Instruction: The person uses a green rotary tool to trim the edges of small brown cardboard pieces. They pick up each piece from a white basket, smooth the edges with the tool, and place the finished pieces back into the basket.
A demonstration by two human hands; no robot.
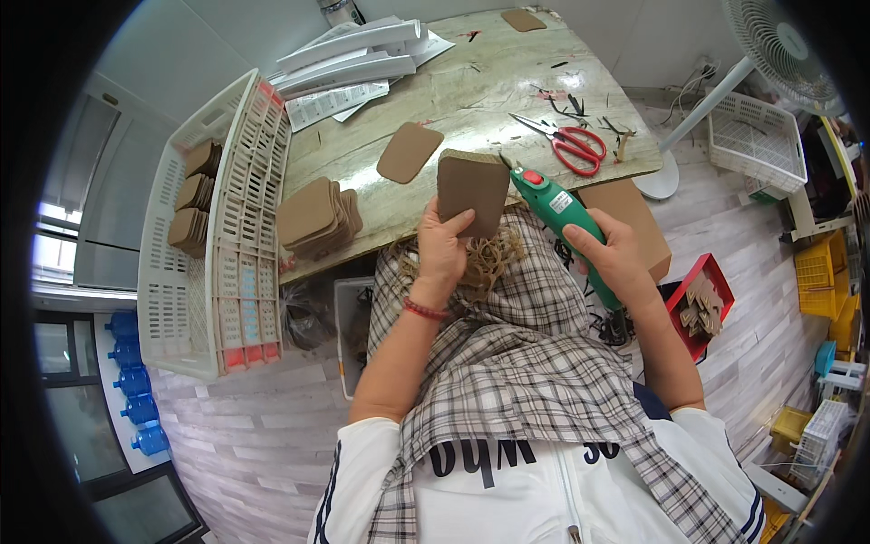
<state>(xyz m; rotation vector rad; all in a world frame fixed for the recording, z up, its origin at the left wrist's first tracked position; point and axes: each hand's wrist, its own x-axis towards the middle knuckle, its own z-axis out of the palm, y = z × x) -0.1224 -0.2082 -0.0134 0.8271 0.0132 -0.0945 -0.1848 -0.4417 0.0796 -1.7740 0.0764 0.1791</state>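
Observation:
My left hand [443,238] grips a brown rounded pad [473,192] by its lower left edge, thumb on its face. In my right hand [619,251] is a green handheld electric cutter [560,207] with a red switch, its tip beside the pad's upper right corner. Whether the tip touches the pad I cannot tell. Thin tan trimmings [494,265] lie in a tangle on my checked apron, below the pad. A single brown pad [410,152] rests flat on the table, and a stack of similar pads [317,216] sits near its left front edge.
Red-handled scissors [576,149] and dark scraps lie on the table [362,195]. Rolled papers [349,56] are at the back left. A white crate [220,313] holding brown pads stands left. A red box [676,319] with brown pieces and a fan [787,50] are right.

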